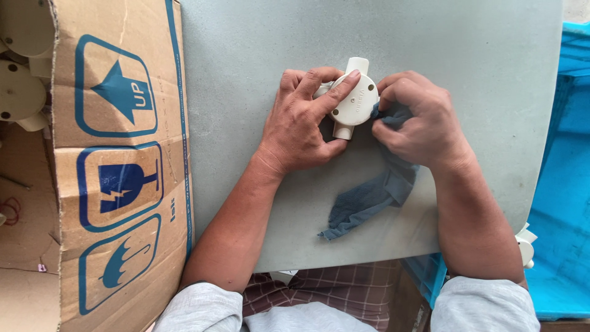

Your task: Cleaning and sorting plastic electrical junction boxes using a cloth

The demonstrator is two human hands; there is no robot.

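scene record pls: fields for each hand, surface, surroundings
left hand: left hand grips round cream plastic junction box with stub outlets
right hand: right hand presses crumpled grey-blue cloth against the box's side
surface: grey flat tabletop
left of table: open brown cardboard carton with blue symbols, similar cream boxes inside
right of table: blue plastic crate

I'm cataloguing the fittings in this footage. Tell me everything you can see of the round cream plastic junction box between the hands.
The round cream plastic junction box lies flat on the grey tabletop, lid up. Its circular lid shows small screw holes near the rim. Short tube outlets stick out at the far side, the near side and the left. The left hand holds it, index finger across the lid, thumb near the near outlet. The right hand presses a blue-grey cloth against its right edge.
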